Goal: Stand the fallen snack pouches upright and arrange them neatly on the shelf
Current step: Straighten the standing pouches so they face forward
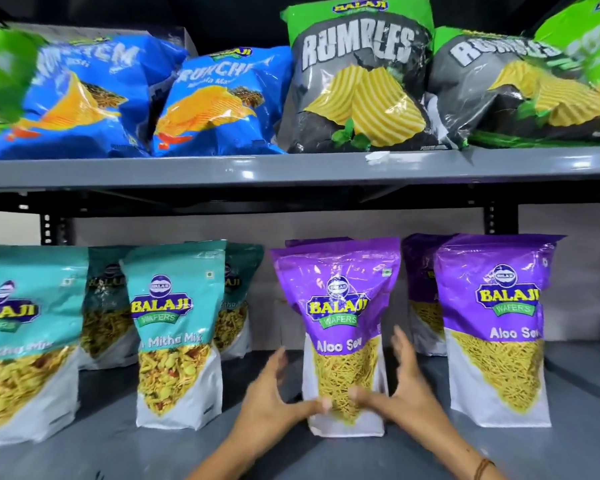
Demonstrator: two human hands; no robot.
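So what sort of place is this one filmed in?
Probably a shop or stockroom: grey metal shelving holds rows of branded snack pouches, purple Aloo Sev and teal Mitha Mix below, chip bags above.

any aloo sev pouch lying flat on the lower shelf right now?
No: the Aloo Sev pouch between the left hand and right hand stands upright, as does the other front pouch.

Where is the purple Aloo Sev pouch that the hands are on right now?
The Aloo Sev pouch stands upright on the lower shelf, centre of the head view, between the left hand and right hand.
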